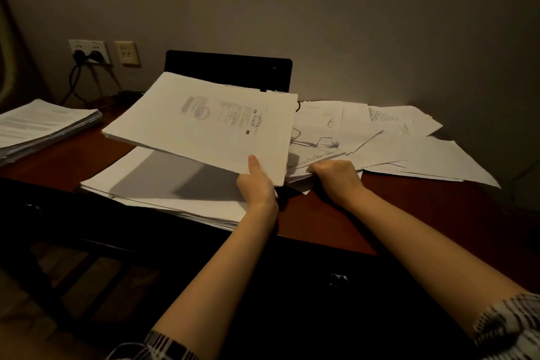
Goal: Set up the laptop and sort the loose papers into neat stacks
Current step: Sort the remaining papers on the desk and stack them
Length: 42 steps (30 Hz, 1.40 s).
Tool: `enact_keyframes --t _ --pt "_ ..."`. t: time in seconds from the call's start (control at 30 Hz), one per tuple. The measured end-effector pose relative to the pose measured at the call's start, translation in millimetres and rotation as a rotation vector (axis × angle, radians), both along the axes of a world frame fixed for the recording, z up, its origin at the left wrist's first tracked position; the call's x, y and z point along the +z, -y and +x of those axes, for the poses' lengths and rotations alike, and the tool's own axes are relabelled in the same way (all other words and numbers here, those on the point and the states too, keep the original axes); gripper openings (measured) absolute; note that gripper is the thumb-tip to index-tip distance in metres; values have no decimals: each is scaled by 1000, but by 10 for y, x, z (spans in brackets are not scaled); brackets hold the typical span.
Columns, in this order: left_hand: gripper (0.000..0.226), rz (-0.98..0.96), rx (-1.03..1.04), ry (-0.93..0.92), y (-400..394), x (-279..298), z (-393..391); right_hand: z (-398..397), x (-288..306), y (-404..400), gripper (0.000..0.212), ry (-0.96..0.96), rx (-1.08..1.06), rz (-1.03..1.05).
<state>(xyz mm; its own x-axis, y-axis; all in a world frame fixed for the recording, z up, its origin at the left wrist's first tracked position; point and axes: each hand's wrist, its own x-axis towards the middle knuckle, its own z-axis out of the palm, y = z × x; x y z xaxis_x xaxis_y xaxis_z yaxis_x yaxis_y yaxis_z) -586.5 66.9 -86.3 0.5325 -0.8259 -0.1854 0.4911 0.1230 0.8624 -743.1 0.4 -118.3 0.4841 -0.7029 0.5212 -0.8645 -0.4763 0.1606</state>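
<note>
1. My left hand pinches the near right corner of a sheaf of papers, thumb on top and fingers hidden beneath, holding it raised and tilted over the flat stack at the desk's near edge.
2. My right hand is curled over the near edge of the loose papers spread across the right of the desk; I cannot tell whether its fingers grip a sheet or only press on it.
3. The sheaf looks light but floppy. Held by one corner, I judge its far end will sag and the sheets may fan or slide, so a second hand under the far edge would steady it.
4. The loose sheets are thin, slick and easily creased. I would gather them by squared edges, not single corners.
5. The laptop stands open at the back by the wall, screen dark, its lower part hidden behind the raised sheaf.
6. Another stack lies at the far left.
</note>
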Motion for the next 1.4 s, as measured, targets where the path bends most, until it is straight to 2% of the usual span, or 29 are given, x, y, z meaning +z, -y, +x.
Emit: enact_keyframes --t 0.13,0.37,0.57,0.8,1.03,1.13,1.27,1.33,1.4 --pt "37 -4 -6 97 -5 -41 -34 4 -11 21 17 27 -5 -14" --pt "35 -13 37 131 46 -44 -12 -57 -54 19 15 75 14 -64" --pt "35 18 20 296 96 -75 17 -132 -89 -21 11 168 33 -162" --pt "36 17 34 319 114 -103 34 -285 -43 -341 18 169 181 -376" --pt "35 -77 12 340 98 -145 66 -181 -26 -721 11 85 211 -324" --pt "35 -98 -10 351 44 -179 82 -219 7 -942 10 134 212 -324" --pt "36 -94 -19 315 26 -193 88 -475 -39 -1394 36 247 267 -375" --pt "36 -83 -33 309 23 -195 75 -645 -94 -1595 21 278 298 -375" --pt "36 -80 -45 328 11 -190 60 -757 -120 -1724 21 312 315 -366"
